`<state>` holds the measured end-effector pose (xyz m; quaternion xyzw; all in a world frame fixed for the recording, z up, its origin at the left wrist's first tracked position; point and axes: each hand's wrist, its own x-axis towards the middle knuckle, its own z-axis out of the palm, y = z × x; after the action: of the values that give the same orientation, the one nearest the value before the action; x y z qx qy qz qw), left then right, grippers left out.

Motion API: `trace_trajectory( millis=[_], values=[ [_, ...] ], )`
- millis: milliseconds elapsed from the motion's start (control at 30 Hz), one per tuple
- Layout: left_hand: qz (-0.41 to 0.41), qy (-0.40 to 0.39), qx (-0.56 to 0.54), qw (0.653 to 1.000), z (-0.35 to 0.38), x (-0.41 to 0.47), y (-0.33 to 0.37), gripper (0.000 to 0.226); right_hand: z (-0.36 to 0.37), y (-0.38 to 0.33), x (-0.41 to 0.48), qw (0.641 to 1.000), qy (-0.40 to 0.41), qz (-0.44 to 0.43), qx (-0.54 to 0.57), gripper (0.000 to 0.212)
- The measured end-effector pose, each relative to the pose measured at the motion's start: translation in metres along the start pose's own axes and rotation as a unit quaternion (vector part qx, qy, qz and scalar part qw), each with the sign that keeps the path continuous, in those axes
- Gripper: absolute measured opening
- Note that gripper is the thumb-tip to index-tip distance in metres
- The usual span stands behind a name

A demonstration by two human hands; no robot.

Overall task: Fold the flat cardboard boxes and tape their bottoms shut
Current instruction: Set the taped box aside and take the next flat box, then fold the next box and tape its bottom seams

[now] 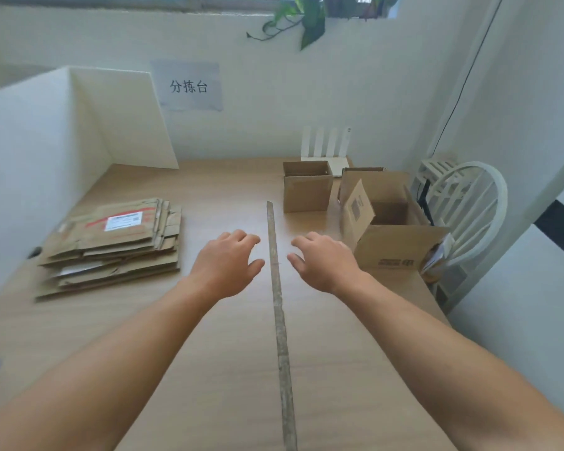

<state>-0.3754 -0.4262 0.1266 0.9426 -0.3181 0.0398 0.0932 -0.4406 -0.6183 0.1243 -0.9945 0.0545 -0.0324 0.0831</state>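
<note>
Progress: partway, most of the work is left. Stack of flat brown cardboard boxes sits near the left edge of the light wooden counter, unfolded, some with old shipping labels on them.

Two are erected on the right side:
- small brown cardboard box towards the far right corner, upright, top open
- larger brown cardboard box at the right edge, top flaps standing up

Brown card behind the larger one could be a third box or just a flap, can't tell. Their bottoms face the counter, so can't confirm they're taped.

Left hand and right hand hover over the middle of the counter on either side of the grey strip running down it. Fingers on both are loosely curled and hold nothing.

No tape roll or dispenser in view.

My read: between boxes, next is to pull a flat one off the stack.
</note>
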Motion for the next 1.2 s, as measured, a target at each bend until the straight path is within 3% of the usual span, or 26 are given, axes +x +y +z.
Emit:
trace_trajectory(
  millis=[333,833,1200],
  values=[
    [-0.074,-0.02,0.072,0.994,-0.042,-0.08,-0.093,0.042,0.007,-0.134,0.002,0.997,0.002,-0.07,-0.023,0.04],
    [-0.247,-0.076,0.083,0.963,-0.064,-0.111,-0.225,0.042,0.05,-0.25,0.094,0.977,-0.054,-0.196,-0.061,0.031],
    [-0.256,-0.107,0.052,0.959,-0.036,-0.068,-0.379,0.04,0.106,-0.325,0.208,0.981,-0.085,-0.16,-0.076,0.029]
  ],
)
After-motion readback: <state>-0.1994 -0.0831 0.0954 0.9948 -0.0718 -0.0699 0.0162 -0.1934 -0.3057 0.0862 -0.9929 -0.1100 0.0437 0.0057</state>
